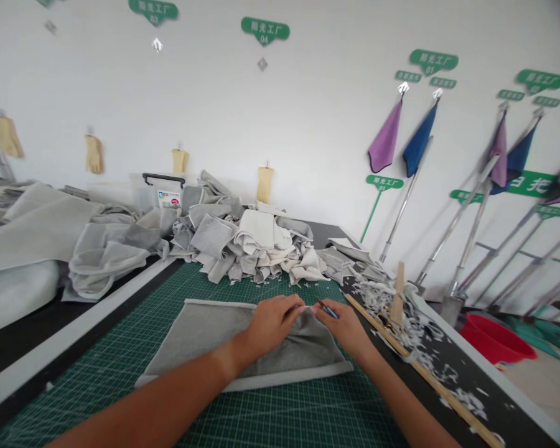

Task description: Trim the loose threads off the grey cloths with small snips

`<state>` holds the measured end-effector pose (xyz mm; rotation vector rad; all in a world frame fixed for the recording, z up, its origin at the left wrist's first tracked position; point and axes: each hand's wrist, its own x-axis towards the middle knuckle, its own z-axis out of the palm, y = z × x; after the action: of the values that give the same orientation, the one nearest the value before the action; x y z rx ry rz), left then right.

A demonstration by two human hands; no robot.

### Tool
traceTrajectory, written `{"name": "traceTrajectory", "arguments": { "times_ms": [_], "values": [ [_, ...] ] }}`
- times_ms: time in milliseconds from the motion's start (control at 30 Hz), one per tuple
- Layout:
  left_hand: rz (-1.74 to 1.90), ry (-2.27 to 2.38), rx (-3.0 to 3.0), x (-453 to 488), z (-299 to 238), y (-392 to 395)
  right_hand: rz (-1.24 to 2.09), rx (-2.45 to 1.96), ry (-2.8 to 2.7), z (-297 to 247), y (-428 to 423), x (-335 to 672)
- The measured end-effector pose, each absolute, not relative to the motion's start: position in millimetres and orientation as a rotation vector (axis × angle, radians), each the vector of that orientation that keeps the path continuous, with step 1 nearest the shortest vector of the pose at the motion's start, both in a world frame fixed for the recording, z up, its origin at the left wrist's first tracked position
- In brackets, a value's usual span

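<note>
A grey cloth (210,333) with pale rolled edges lies across the green cutting mat (98,367). My left hand (274,318) is closed on the cloth's far edge, pinching it between thumb and fingers. Close beside it, my right hand (338,323) also grips that edge, and a small blue-and-dark tool (327,308), too small to identify exactly, is held in its fingers. Between the hands the edge is lifted and the cloth puckers.
Piled grey cloths (256,239) stand behind the mat, more cloths (107,249) at left. Wooden strips (429,373) and shredded scraps (415,311) lie right. A clear box (144,186) sits behind; a red basin (494,339) and mop poles (408,199) stand beyond the table.
</note>
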<state>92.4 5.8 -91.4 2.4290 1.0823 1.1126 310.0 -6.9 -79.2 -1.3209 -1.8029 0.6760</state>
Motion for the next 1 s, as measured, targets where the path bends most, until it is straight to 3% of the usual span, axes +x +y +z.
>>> {"name": "traceTrajectory", "arguments": {
  "times_ms": [233,1000],
  "values": [
    [1.121,1.116,2.427,94,-97,8,0.749,-1.323,-1.788,-84,-5,311],
    [1.049,0.709,1.415,88,-106,37,0.578,-1.443,-1.703,-93,3,320]
  ]
}}
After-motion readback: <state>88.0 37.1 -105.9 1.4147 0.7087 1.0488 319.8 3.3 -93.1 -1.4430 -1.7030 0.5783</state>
